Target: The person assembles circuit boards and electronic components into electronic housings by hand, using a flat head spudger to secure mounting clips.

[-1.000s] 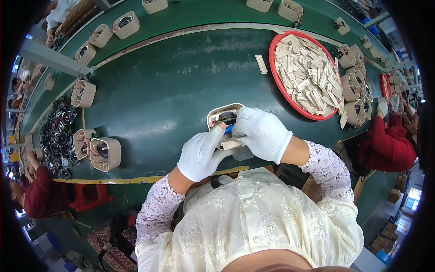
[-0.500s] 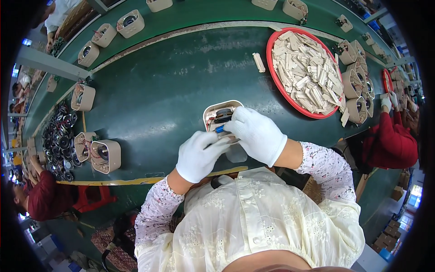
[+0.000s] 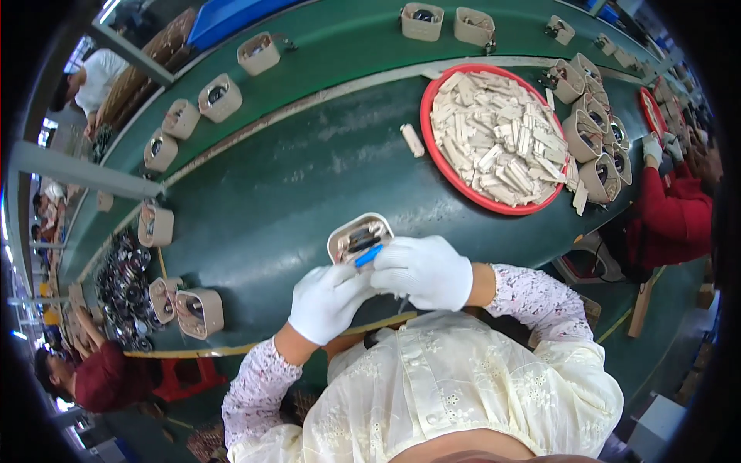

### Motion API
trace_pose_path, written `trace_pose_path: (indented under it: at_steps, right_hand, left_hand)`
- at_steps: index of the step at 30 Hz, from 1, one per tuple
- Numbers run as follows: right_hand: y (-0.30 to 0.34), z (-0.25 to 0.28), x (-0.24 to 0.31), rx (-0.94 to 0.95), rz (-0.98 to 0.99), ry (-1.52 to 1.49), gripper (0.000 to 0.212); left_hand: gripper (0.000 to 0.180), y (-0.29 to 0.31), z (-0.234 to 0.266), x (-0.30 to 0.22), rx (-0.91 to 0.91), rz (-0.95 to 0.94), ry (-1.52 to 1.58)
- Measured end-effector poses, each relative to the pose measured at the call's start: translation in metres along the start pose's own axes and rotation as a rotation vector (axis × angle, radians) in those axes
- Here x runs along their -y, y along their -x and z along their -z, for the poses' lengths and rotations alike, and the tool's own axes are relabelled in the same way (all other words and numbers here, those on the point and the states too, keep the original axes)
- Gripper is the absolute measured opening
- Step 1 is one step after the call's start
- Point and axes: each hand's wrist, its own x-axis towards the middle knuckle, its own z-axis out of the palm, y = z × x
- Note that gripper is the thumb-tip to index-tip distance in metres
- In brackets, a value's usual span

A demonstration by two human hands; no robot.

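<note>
My white-gloved left hand (image 3: 328,302) and right hand (image 3: 426,272) meet at the near side of a cream plastic housing (image 3: 335,245), which stands on the table. Dark round and pale parts (image 3: 361,238), apparently a speaker among them, show inside its opening. A small blue piece (image 3: 369,256) slants over the near rim, pinched at my right fingertips. My left fingers are curled in close below it, and what they grip is hidden by the glove.
A red round tray (image 3: 429,147) heaped with cream plastic strips (image 3: 494,139) stands at right, with one loose strip (image 3: 412,140) beside it. More housings (image 3: 600,177) cluster beyond. At left are a speaker pile (image 3: 127,285) and another housing (image 3: 199,312). Co-workers sit on both sides.
The view has shifted, so surroundings sit differently. The blue piece now shows more fully, tilted at the housing's near rim. My hands remain together there.
</note>
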Motion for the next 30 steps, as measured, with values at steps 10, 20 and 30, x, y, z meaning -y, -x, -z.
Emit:
trace_pose_path:
  at_steps: [10,20,30]
  right_hand:
    - [-0.006,0.012,-0.038,-0.386,-0.033,-0.223,0.008]
    - [0.004,0.004,-0.058,-0.226,-0.085,-0.065,0.011]
    - [0.004,0.008,-0.065,-0.233,-0.165,-0.108,0.010]
  left_hand:
    - [0.026,-0.138,-0.010,0.109,-0.169,0.020,-0.181]
    - [0.031,-0.450,-0.116,0.121,-0.172,-0.026,-0.227]
    - [0.025,-0.428,-0.106,0.132,-0.247,0.080,-0.106]
